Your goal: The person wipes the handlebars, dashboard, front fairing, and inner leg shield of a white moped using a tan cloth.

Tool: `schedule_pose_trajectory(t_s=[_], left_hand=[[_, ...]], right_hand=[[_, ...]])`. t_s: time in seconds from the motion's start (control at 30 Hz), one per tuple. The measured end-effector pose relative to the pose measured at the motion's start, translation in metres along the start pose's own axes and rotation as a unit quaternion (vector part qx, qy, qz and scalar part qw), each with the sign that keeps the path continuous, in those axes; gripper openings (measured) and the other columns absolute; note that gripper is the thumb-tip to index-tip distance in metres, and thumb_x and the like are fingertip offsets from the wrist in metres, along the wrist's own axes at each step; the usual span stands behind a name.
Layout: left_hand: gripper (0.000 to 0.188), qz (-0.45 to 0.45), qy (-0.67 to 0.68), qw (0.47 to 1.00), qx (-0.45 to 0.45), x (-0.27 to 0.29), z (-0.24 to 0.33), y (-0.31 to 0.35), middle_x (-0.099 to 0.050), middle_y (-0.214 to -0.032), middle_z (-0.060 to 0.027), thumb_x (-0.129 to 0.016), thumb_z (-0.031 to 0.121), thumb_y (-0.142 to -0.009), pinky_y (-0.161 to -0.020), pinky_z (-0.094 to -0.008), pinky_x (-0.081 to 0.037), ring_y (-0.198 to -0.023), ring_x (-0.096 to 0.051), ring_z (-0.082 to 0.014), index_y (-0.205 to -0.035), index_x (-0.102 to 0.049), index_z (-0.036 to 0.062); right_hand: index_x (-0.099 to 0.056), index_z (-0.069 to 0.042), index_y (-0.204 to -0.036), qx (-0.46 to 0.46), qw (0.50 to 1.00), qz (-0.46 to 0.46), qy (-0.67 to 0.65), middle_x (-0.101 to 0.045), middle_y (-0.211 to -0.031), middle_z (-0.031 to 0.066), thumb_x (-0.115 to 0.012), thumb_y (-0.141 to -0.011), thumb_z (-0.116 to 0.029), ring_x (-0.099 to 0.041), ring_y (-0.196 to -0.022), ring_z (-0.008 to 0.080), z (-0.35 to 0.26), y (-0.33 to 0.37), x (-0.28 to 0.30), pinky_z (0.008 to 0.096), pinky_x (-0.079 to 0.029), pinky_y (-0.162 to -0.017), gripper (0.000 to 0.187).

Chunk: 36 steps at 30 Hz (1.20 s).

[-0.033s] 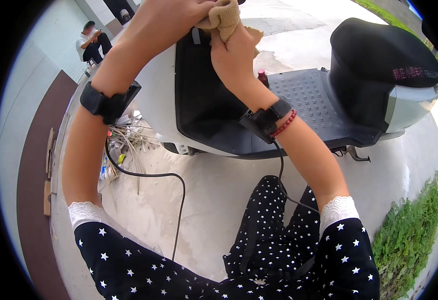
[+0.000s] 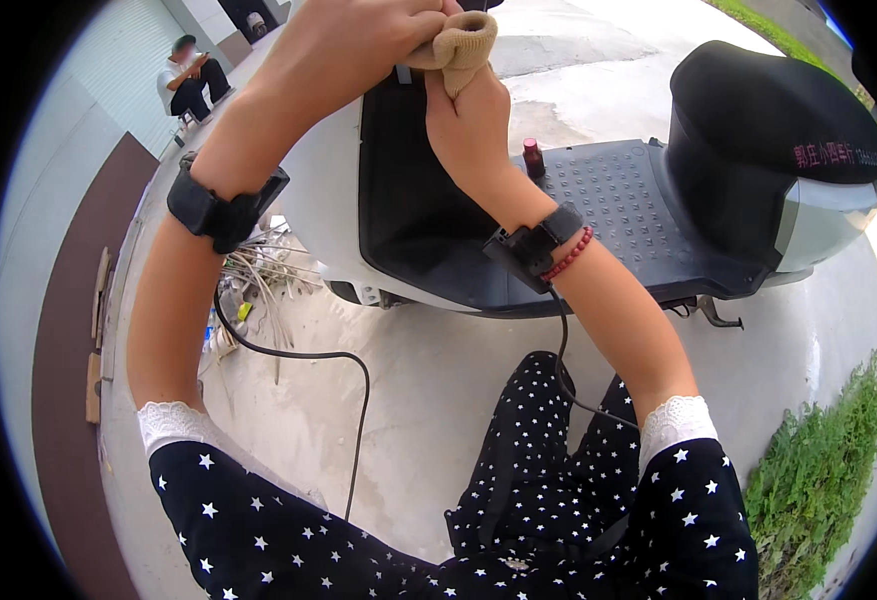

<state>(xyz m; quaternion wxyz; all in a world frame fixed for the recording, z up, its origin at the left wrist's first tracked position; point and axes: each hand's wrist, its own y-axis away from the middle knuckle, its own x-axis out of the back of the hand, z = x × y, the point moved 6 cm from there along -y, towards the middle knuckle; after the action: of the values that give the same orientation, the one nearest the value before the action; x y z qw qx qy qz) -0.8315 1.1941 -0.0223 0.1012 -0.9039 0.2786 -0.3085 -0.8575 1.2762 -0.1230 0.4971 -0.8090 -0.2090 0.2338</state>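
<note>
At the top edge, both my hands are closed on a beige ribbed knit piece (image 2: 463, 48), bunched up with a rolled, ring-like opening. My left hand (image 2: 363, 45) pinches its left side, fingertips partly hidden. Beneath it, my right hand (image 2: 468, 120) is a loose fist on the lower folds. Whether the knit is a glove or a sock I cannot tell. Both hands are over the front of a white and black scooter (image 2: 408, 200). A small dark red bottle (image 2: 533, 160) stands on its footboard (image 2: 598, 190), just right of my right wrist.
Black bands (image 2: 223, 205) circle both wrists, with a cable (image 2: 363, 400) hanging from each. The scooter's black seat (image 2: 768, 110) rises at the right. Dry sticks and litter (image 2: 258, 270) lie at the left. A green plant (image 2: 818, 470) grows at lower right. A person (image 2: 193, 80) sits far left.
The knit's loose flap right of my right hand no longer shows. Its rolled opening has turned more toward me. The whole view has shifted slightly.
</note>
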Motion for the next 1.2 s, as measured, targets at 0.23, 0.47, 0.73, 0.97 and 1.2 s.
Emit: schedule_pose_trajectory(t_s=[0.23, 0.47, 0.73, 0.97, 1.2], left_hand=[[0.013, 0.019, 0.040, 0.997, 0.057, -0.007, 0.008, 0.027, -0.062, -0.076, -0.0043, -0.059, 0.003, -0.063, -0.101, -0.0369, -0.041, -0.082, -0.062, -0.0199, -0.076, -0.061, 0.0062], [0.028, 0.090, -0.052, 0.989, 0.109, -0.026, 0.022, 0.072, -0.064, -0.103, -0.0110, -0.063, 0.004, -0.067, -0.099, -0.0369, -0.042, -0.105, -0.059, -0.0232, -0.094, -0.066, 0.0070], [0.016, 0.039, -0.020, 0.980, 0.194, -0.038, 0.060, 0.122, -0.066, -0.108, -0.0030, -0.059, 0.007, -0.080, -0.097, -0.0305, -0.040, -0.112, -0.057, -0.0197, -0.092, -0.069, 0.0047], [0.019, -0.039, 0.045, 0.982, 0.177, -0.070, 0.113, 0.196, -0.065, -0.110, -0.0041, -0.059, 0.005, -0.080, -0.096, -0.0311, -0.040, -0.113, -0.057, -0.0205, -0.096, -0.069, 0.0058], [0.021, -0.060, 0.078, 0.982, 0.160, -0.069, 0.124, 0.203, -0.065, -0.104, -0.0028, -0.061, 0.004, -0.074, -0.094, -0.0370, -0.043, -0.109, -0.057, -0.0217, -0.093, -0.069, 0.0056]], right_hand=[[-0.057, -0.002, -0.094, 0.159, 0.987, -0.022, -0.031, -0.058, -0.108, 0.0188, -0.059, -0.074, 0.006, -0.053, -0.110, 0.0339, -0.008, 0.026, -0.010, 0.0404, -0.039, -0.097, 0.021], [-0.056, 0.001, -0.117, 0.164, 0.985, 0.044, 0.000, -0.053, -0.124, 0.0185, -0.056, -0.081, -0.005, -0.045, -0.120, 0.0372, -0.027, 0.032, -0.008, 0.0454, -0.031, -0.103, 0.037], [-0.060, -0.017, -0.121, 0.161, 0.981, -0.007, 0.105, -0.048, -0.135, 0.0056, -0.062, -0.078, -0.010, -0.039, -0.127, 0.0323, -0.012, 0.093, -0.022, 0.0464, -0.028, -0.105, 0.044], [-0.057, -0.017, -0.124, 0.120, 0.977, -0.098, 0.148, -0.052, -0.130, 0.0015, -0.063, -0.077, -0.019, -0.050, -0.115, 0.0242, -0.006, 0.189, -0.033, 0.0372, -0.041, -0.098, 0.048], [-0.057, -0.012, -0.122, 0.089, 0.979, -0.144, 0.117, -0.053, -0.128, 0.0026, -0.064, -0.074, -0.013, -0.052, -0.114, 0.0218, -0.012, 0.203, -0.024, 0.0332, -0.045, -0.096, 0.049]])
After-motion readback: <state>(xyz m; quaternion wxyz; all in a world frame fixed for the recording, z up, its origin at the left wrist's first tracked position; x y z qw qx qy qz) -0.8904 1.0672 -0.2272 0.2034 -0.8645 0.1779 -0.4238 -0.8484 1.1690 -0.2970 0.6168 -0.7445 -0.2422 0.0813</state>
